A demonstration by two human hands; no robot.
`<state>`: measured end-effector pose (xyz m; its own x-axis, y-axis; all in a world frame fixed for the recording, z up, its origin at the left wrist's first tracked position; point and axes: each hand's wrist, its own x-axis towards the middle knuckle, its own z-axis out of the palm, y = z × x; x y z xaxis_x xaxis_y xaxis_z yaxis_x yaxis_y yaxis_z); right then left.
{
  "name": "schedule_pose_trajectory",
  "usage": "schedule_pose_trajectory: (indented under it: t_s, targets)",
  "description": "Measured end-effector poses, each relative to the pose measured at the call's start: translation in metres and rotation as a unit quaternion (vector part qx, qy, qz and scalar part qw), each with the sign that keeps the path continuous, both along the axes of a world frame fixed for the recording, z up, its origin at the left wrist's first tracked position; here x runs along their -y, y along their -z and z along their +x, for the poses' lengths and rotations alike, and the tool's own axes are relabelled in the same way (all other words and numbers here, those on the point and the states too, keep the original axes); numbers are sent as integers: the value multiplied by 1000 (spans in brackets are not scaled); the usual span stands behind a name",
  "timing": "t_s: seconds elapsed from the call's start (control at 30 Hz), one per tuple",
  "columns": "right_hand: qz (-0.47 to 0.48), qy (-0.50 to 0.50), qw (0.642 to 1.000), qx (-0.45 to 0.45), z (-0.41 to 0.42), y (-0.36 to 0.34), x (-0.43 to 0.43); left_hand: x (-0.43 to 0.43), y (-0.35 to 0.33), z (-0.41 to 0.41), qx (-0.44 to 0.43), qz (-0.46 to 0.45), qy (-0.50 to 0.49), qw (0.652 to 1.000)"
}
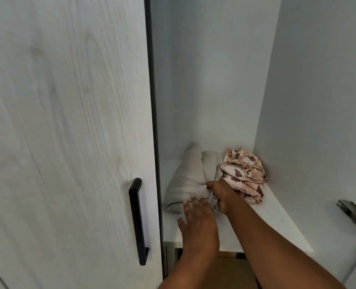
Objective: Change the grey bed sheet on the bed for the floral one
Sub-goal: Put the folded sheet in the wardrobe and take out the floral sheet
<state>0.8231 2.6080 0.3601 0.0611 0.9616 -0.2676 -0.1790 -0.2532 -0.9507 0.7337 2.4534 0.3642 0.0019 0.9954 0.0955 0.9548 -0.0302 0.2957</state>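
Inside an open wardrobe, a bundled grey sheet lies on a white shelf. Beside it on the right, pushed into the back corner, is the crumpled floral sheet, pink with brown flowers. My right hand grips a fold of the grey fabric where the two bundles meet, its fingers curled into the cloth. Lower and nearer, my left hand reaches in with fingers spread, its fingertips touching the front of the grey bundle. The bed is out of view.
A shut wardrobe door with a black handle fills the left side. The wardrobe's right wall carries a metal hinge. Wooden floor shows below the shelf's front edge.
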Motion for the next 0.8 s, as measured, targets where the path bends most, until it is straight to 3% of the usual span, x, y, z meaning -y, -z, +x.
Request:
schedule_pose_trajectory:
  t_s: [0.17,0.37,0.5,0.6,0.67,0.8]
  targets:
    - [-26,-5,992,127,4,18,-58,-29,0,5,74,-11,-55,996]
    - [30,18,947,319,0,-17,-24,-45,1,17,219,35,-74,972]
    - [177,25,861,476,-5,-39,4,-52,3,19,254,41,-87,962]
    - [276,140,768,560,15,-51,15,-52,0,25,261,43,-74,961]
    - [192,153,741,625,40,-50,9,-50,-2,28,265,45,-64,961]
    - [-27,8,775,631,81,-24,-10,-48,0,30,269,48,-41,961]
